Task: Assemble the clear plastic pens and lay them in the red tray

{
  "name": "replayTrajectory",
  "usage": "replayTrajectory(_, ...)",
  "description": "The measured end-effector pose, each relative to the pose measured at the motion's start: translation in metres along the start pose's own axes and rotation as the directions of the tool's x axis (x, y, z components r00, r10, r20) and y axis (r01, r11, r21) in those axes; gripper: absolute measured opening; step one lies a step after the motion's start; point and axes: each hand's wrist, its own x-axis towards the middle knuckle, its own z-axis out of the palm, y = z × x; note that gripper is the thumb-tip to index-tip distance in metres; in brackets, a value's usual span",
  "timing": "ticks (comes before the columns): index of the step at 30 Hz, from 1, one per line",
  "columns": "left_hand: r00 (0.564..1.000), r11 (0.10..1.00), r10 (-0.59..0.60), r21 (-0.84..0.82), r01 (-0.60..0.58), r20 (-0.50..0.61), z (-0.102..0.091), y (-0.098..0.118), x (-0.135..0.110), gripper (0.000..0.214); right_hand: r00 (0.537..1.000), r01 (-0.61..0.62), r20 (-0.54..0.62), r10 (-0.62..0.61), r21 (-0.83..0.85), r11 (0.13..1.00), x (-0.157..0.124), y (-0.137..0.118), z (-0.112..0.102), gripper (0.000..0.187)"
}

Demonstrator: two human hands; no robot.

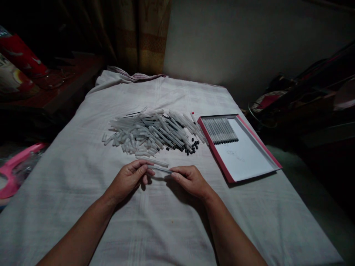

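Pale checked cloth (155, 232) spreads under it all, with a heap of clear pen parts (135, 131) just beyond the left hand (133, 174), which is pinched on one end of a slim pen piece (162, 170). That piece bridges over to the right hand (191, 180), clamped thumb-to-finger on the other end; I'd guess light, stiff plastic, kinda slick and maybe crackable if bent, so grip gently near both ends and keep it straight. Right of that hand sits a shallow box (218, 159) holding a row of pens (222, 130).
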Motion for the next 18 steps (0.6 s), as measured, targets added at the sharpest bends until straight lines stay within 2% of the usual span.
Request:
replayTrajectory(5,1.0,1.0,0.015,0.02,-0.015,-0.026,0.002,0.0,0.0,0.04,0.997,0.067,-0.027,-0.069,-0.076,0.995,0.001,-0.003,0.007,0.034)
replayTrajectory(12,0.999,0.996,-0.038,0.077,0.04,-0.035,0.0,0.001,0.001,0.051,0.995,0.091,-0.036,-0.097,-0.129,0.987,0.002,-0.002,0.013,0.034)
replayTrajectory(18,0.998,0.992,0.043,0.119,-0.037,-0.047,0.002,-0.004,0.004,0.056,0.997,0.066,-0.031,-0.072,-0.171,0.983,0.004,-0.008,0.012,0.033)
